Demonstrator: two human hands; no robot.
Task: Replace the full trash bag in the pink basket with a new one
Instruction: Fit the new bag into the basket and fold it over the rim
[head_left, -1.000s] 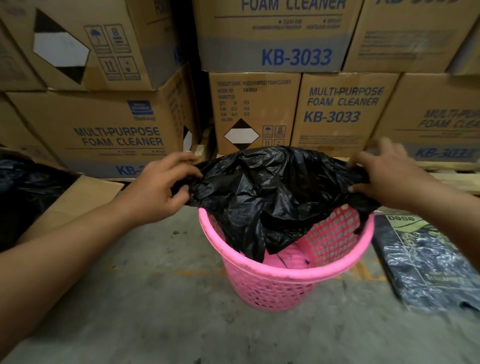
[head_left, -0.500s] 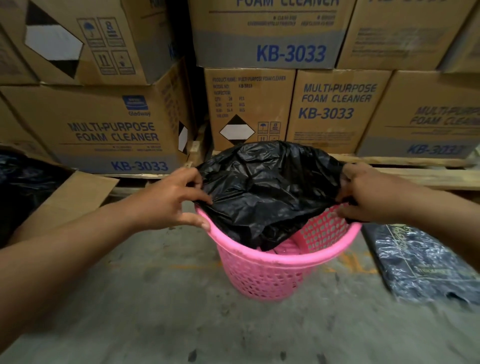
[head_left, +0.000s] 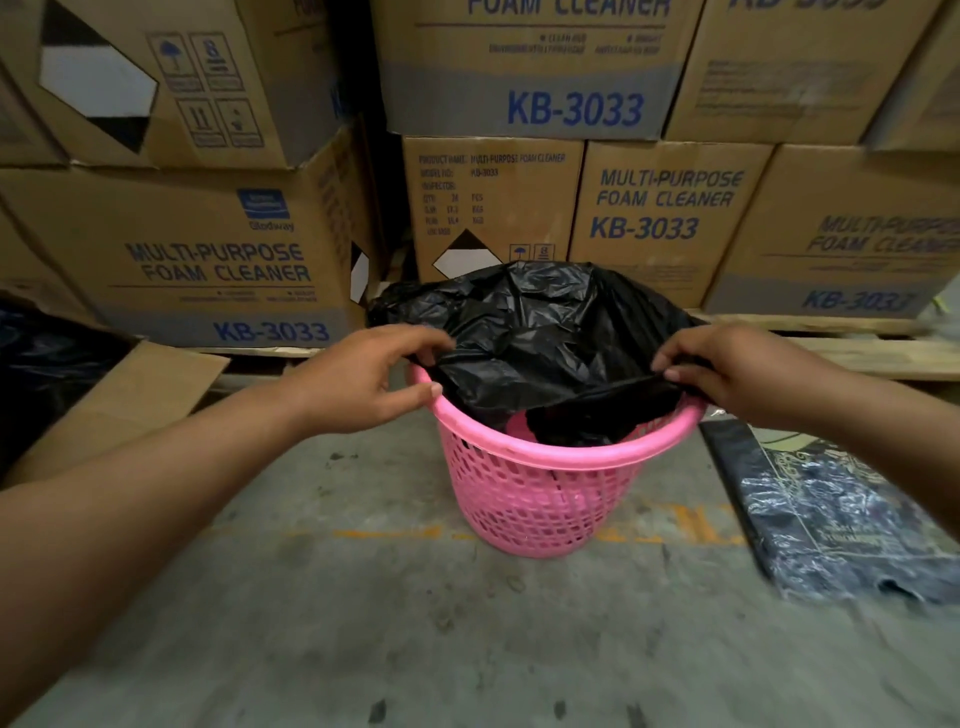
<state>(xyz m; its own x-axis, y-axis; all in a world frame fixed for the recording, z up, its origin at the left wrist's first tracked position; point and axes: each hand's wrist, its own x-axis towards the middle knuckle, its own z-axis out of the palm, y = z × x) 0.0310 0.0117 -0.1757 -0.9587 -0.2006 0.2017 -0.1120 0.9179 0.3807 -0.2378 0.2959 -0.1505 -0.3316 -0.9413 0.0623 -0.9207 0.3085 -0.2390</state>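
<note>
Black film of the new trash bag (head_left: 524, 332) sits loosely in the mouth of the pink basket (head_left: 540, 488), which stands on the concrete floor (head_left: 363, 623) in front of stacked cardboard cartons (head_left: 670, 208) printed with "MULTI-PURPOSE FOAM CLEANER KB-3033". The left hand (head_left: 358, 379) pinches the bag's edge at the left rim between thumb and fingertips; the right hand (head_left: 727, 369) pinches the opposite edge at the right rim the same way.

By the look of it the task is well past halfway: no full bag is in the basket, and the replacement is partly inside. What seems left is to push the crumpled body down to the bottom and fold the bag's mouth over the rim all round; the near rim is bare pink and the far side billows up above it.

Just beside the basket on the right lies a flat plastic-wrapped pack (head_left: 841, 525), possibly spare bags, though I cannot read it. At the left an open carton flap (head_left: 130, 400) and something dark behind it stand apart. Nothing blocks the hands.
</note>
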